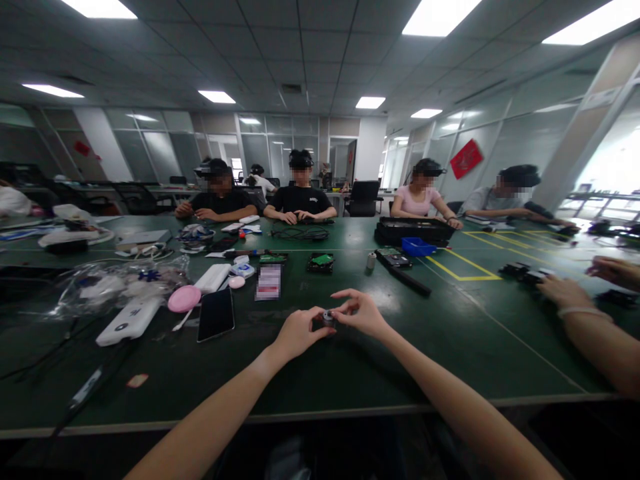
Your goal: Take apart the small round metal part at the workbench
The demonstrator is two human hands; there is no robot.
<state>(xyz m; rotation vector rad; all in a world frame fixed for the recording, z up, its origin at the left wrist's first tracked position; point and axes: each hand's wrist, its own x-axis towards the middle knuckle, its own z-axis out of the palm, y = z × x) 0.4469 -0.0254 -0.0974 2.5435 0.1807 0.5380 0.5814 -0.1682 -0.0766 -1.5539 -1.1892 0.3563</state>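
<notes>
Between my two hands, above the green table (350, 373), is a small round grey metal part (328, 320). My left hand (299, 333) pinches it from the left with thumb and fingers. From the right, thumb and bent fingers of my right hand (365, 315) close on the same part, while one finger points out over it. Fingertips hide much of the part, so its exact kind is unclear. Beyond my hands lie a green circuit board on a dark casing (321, 262) and a short upright metal cylinder (371, 261).
To the left are a dark phone (216, 315), a pink round lid (184, 299), a white device (129, 320) and clear plastic bags (115, 283). A blue tray (419, 247) and a black bar (409, 281) lie right. A co-worker's arm (590, 327) reaches in at the right; several people sit opposite.
</notes>
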